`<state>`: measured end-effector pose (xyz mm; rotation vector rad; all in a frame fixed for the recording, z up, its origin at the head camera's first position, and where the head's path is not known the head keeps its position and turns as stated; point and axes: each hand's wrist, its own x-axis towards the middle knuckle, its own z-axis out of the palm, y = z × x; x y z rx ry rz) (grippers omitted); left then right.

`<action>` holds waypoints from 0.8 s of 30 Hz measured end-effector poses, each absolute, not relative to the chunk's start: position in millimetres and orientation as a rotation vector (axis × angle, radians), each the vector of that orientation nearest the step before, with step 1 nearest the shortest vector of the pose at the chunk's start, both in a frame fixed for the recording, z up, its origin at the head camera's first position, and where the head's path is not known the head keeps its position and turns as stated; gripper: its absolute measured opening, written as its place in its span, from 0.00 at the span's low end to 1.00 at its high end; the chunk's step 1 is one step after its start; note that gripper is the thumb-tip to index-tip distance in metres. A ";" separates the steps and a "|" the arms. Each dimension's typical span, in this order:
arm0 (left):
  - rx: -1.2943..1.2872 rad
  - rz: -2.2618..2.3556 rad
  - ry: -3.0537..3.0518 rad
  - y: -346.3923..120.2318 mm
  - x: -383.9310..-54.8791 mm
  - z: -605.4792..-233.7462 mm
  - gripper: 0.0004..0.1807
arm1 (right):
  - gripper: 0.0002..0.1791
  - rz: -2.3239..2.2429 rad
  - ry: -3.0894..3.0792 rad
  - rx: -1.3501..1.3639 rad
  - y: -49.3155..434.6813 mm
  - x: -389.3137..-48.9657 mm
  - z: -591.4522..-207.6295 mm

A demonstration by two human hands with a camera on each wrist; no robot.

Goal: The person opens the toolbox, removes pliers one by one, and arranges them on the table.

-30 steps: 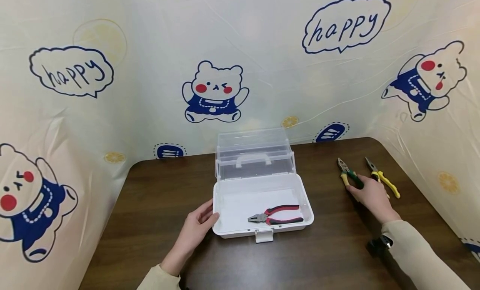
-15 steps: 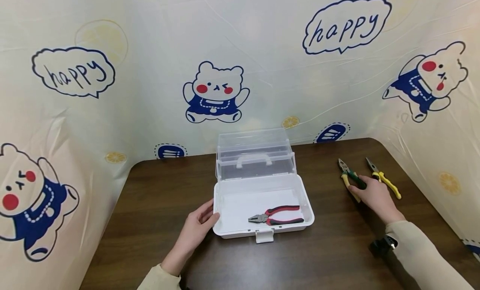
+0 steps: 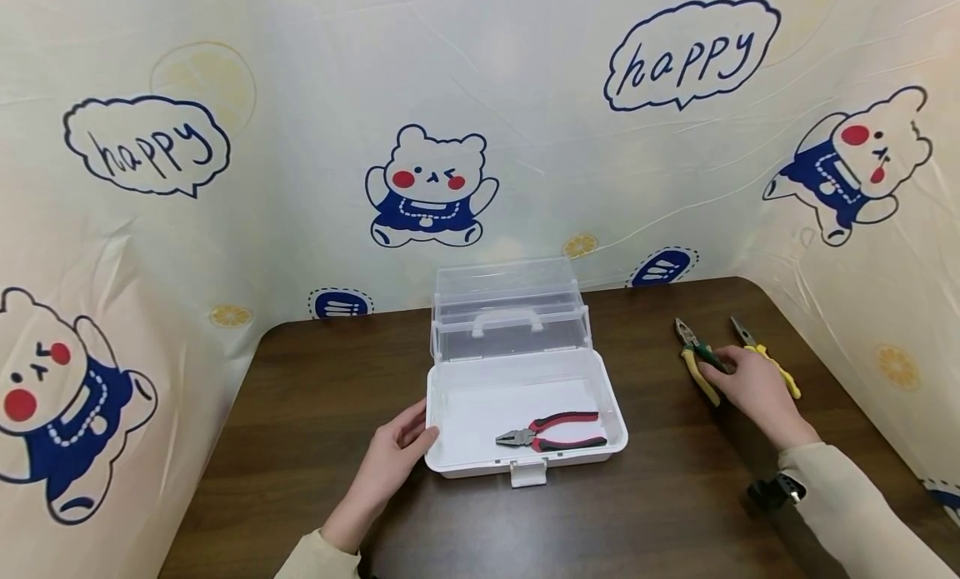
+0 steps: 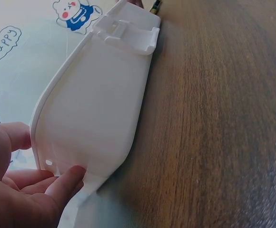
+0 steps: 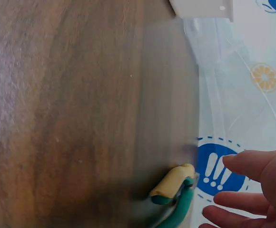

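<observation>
My left hand (image 3: 390,458) holds the left end of a white toolbox (image 3: 450,466), thumb over the rim and fingers against the outer wall, as the left wrist view shows. Red-and-black combination pliers (image 3: 551,430) lie inside the toolbox. On the right, my right hand (image 3: 757,396) is by the green-and-cream pliers (image 3: 699,354), partly covering the green handle. Its fingers (image 5: 245,164) are spread in the right wrist view, with a gap to the pliers. Yellow-handled long-nose pliers (image 3: 752,341) lie just beyond that hand, partly hidden by it.
The toolbox's clear lid (image 3: 510,283) stands raised at the back, with a white handle (image 3: 507,319). A latch (image 3: 528,472) hangs at the front. The dark wooden table (image 3: 337,379) meets a printed curtain (image 3: 300,187) around its back and sides.
My right hand has shifted slightly right, off the cream handle of the green-and-cream pliers, covering more of the yellow-handled pliers. My left hand and the toolbox have stayed put.
</observation>
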<state>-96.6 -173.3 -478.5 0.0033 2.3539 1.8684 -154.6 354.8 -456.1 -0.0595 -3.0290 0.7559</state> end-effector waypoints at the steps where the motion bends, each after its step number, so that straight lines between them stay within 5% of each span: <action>1: 0.004 1.872 2.353 -173.3 -96.6 -478.8 0.30 | 0.29 0.762 -3.023 -0.047 353.4 -153.9 -454.3; 24: 0.021 1.876 2.352 -173.6 -96.6 -479.2 0.29 | 0.22 1.031 -2.979 0.425 286.5 -146.8 -404.7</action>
